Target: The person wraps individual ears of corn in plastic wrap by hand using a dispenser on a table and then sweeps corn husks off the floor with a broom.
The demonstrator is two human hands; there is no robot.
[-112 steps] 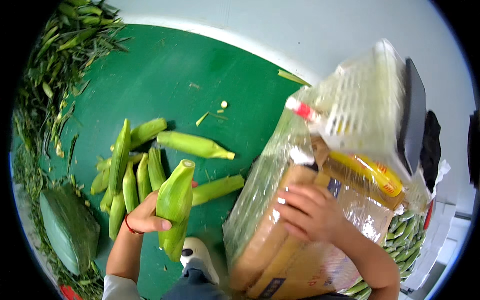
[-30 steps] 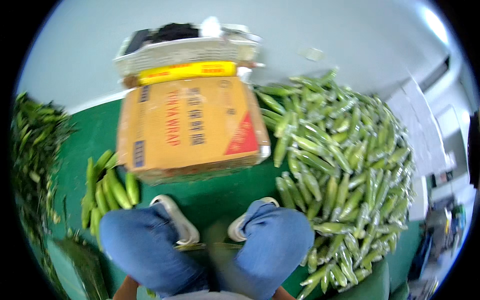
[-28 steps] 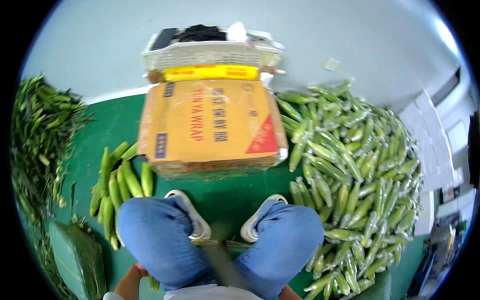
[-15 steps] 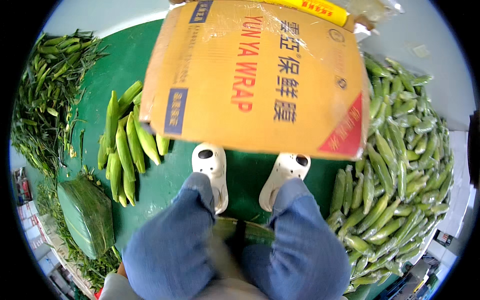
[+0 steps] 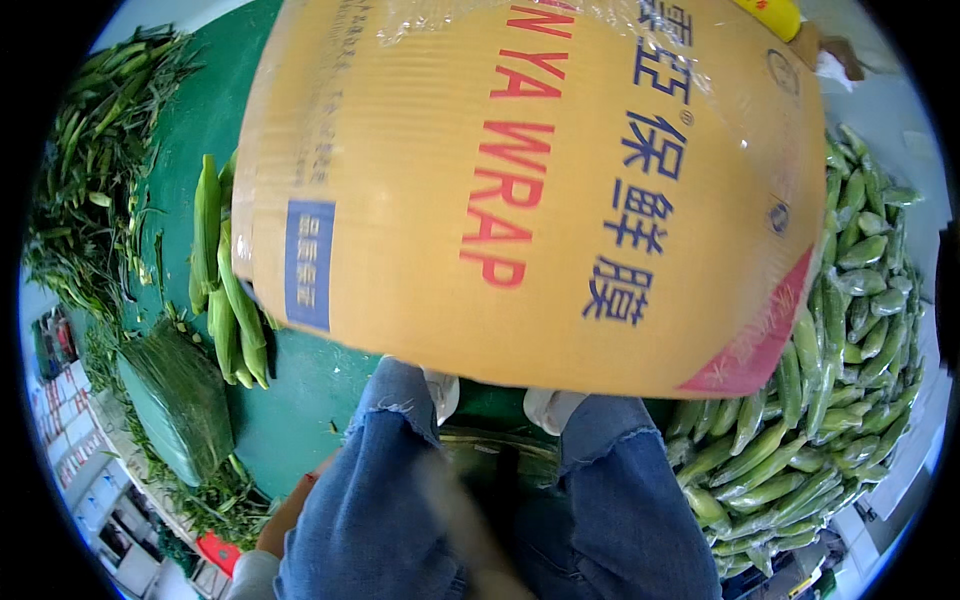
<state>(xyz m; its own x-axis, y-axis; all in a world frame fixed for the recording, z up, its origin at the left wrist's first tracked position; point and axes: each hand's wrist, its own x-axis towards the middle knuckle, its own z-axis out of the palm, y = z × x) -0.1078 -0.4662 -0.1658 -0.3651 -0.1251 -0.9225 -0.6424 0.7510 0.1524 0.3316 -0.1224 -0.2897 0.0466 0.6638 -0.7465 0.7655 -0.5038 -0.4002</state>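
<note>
My left arm comes in at the lower left with a light grey sleeve. My left hand (image 5: 292, 515) shows only as a strip of bare skin beside my left leg; its fingers are hidden behind the denim. My right hand is out of view. Ahead of my knees, a large yellow cardboard box (image 5: 420, 200) with blue and red markings and clear film on it fills the upper middle. At its top right corner lies the end of a yellow tube-like thing (image 5: 775, 15). Several green corn cobs (image 5: 235, 310) lie left of the box, partly covered by it.
Film-wrapped corn cobs (image 5: 770, 465) are heaped at the right. Loose green husks (image 5: 85, 190) pile up at the far left, near a green film-covered bundle (image 5: 175, 410). My white shoes (image 5: 548, 408) stand on the green floor (image 5: 310, 400), partly under the box's outline.
The box looks larger and reaches lower, covering more of the shoes and cobs. More of my left forearm shows at the lower left.
</note>
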